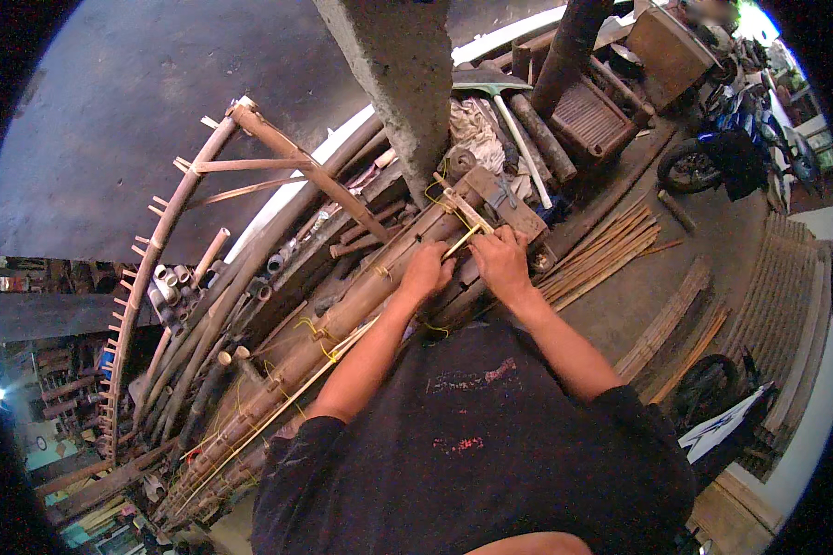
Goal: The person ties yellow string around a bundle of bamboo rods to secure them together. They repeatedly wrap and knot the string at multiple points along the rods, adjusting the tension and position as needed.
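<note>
A thin pale yellow strip [461, 242], perhaps bamboo or cord, runs between my two hands. My left hand [426, 268] is closed round its lower end, over a long brown bamboo pole [352, 314]. My right hand [502, 259] pinches close to the upper end, beside a short light wooden piece [467, 209] lying across the pole. Its fingertips are partly hidden. Yellow ties [313, 327] loop round the pole in several places. Just beyond my right hand is a wooden block [520, 211] with a small metal tool [506, 192] on it.
A concrete post [398, 83] rises just beyond my hands. A curved bamboo frame with pegs [162, 227] stands at left, near stacked poles [204, 342]. To the right, bamboo strips [611, 250] lie on the floor, with a motorcycle [731, 148] farther off.
</note>
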Available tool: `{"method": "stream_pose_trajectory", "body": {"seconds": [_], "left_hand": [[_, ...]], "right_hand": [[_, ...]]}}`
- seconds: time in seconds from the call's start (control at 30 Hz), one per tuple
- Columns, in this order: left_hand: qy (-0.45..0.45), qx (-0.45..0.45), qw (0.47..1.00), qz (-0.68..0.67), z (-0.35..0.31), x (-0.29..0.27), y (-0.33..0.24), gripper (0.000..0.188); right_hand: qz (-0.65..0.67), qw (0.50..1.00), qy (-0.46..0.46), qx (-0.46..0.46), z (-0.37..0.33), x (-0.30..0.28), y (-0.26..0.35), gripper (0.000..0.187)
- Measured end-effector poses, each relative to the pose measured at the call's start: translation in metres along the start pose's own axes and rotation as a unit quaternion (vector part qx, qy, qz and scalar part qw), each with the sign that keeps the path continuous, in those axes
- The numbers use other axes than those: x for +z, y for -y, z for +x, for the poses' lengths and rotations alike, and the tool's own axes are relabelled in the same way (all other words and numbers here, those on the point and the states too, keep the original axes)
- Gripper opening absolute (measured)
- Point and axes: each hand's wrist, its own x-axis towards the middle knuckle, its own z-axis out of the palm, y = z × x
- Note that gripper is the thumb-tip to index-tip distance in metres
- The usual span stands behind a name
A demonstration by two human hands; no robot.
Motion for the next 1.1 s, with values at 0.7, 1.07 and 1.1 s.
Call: {"method": "stream_pose_trajectory", "body": {"seconds": [0.7, 1.07, 1.1], "left_hand": [[0.197, -0.189, 0.927, -0.257, 0.037, -0.027, 0.005, 0.049], [0.279, -0.145, 0.949, -0.010, 0.069, -0.012, 0.027, 0.043], [0.237, -0.135, 0.961, 0.041, 0.065, -0.011, 0.022, 0.043]], "right_hand": [[0.002, 0.999, 0.041, 0.026, -0.002, 0.013, 0.001, 0.015], [-0.006, 0.996, 0.085, -0.006, 0.001, 0.003, 0.004, 0.022], [-0.009, 0.995, 0.102, -0.012, 0.004, -0.001, 0.005, 0.023]]}}
